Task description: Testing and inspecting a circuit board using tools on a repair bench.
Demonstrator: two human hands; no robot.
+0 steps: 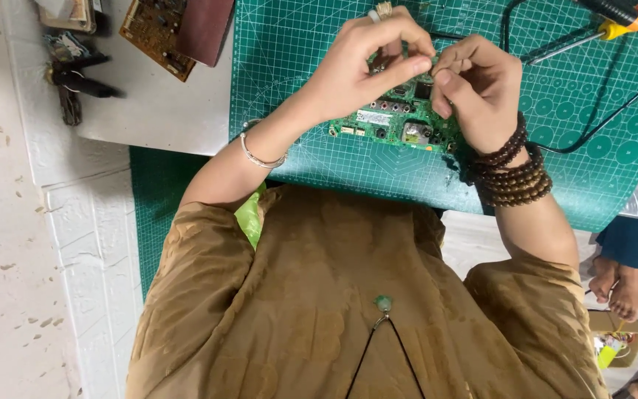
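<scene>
Green circuit board [396, 118] is lying on the green cutting mat [319, 159] on the table [156, 111]; I'm pinching at its far edge with both hands, left hand [367, 70] and right hand [478, 89] touching, fingers closed on something too small to tell.

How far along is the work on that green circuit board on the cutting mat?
Done: the green circuit board lies on the green cutting mat. In hand: left hand and right hand both pinch at the board's far edge; what the fingertips hold is too small to tell. Left: the yellow-handled tool lies untouched on the mat, and a brown circuit board waits aside.
</scene>
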